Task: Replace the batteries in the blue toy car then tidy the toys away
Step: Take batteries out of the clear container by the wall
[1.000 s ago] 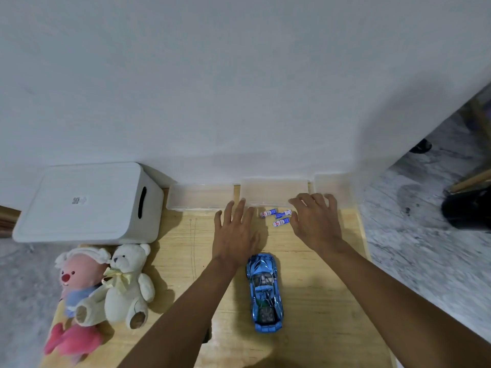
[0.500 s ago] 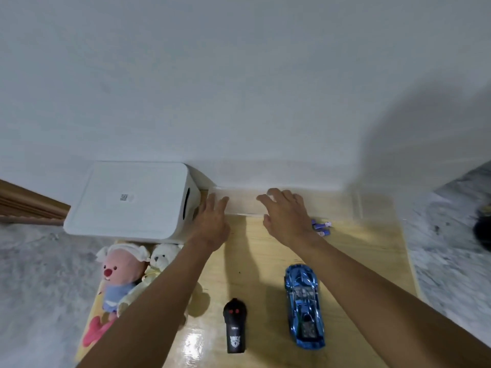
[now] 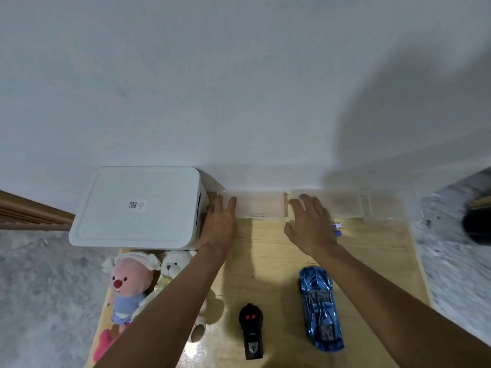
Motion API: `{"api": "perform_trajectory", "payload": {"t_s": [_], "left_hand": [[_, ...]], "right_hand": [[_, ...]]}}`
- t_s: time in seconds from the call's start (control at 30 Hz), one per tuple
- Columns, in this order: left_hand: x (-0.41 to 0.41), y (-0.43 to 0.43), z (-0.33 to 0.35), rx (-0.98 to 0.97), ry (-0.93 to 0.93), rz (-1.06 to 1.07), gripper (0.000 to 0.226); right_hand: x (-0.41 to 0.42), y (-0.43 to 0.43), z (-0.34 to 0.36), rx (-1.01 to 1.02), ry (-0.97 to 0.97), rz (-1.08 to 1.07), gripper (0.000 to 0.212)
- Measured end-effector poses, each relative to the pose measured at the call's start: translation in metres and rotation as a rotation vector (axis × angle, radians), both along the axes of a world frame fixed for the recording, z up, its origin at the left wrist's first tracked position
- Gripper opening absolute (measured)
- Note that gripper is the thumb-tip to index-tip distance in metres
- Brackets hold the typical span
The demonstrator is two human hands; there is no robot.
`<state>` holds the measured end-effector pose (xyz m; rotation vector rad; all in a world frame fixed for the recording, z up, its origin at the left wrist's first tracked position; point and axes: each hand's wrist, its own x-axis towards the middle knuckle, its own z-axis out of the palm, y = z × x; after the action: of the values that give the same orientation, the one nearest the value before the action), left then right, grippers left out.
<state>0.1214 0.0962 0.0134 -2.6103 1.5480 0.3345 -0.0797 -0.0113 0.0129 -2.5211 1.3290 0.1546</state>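
The blue toy car (image 3: 320, 308) lies on the wooden table (image 3: 377, 264), nose toward the wall. A black remote control (image 3: 251, 331) lies to its left. Small blue-and-white batteries (image 3: 337, 229) peek out just right of my right hand (image 3: 309, 227), which hovers flat with fingers spread, holding nothing. My left hand (image 3: 220, 224) is also flat and empty, fingertips at the near-left corner of a clear plastic box (image 3: 259, 205), beside the white lidded storage bin (image 3: 138, 208).
A pink plush toy (image 3: 130, 282) and a white teddy bear (image 3: 172, 266) sit at the table's left edge, partly under my left forearm. Two more clear boxes (image 3: 342, 205) line the white wall. Grey marbled floor lies on both sides.
Both hands and the view have shifted left, away from the batteries toward the white bin. The remote control has come into view. The car has not moved on the table.
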Motion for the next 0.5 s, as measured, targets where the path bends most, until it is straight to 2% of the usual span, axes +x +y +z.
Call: {"api": "perform_trajectory", "payload": {"t_s": [0.1, 0.23, 0.5], "left_hand": [[0.002, 0.0, -0.001, -0.025, -0.028, -0.052, 0.057], [0.003, -0.001, 0.003, -0.042, -0.053, -0.122, 0.055], [0.006, -0.008, 0.006, -0.012, -0.113, -0.182, 0.036]], "right_hand": [[0.009, 0.0, 0.002, -0.094, -0.039, 0.142, 0.064], [0.03, 0.0, -0.003, -0.193, -0.001, 0.309, 0.051], [0.05, 0.002, -0.006, -0.378, 0.229, 0.349, 0.048]]}}
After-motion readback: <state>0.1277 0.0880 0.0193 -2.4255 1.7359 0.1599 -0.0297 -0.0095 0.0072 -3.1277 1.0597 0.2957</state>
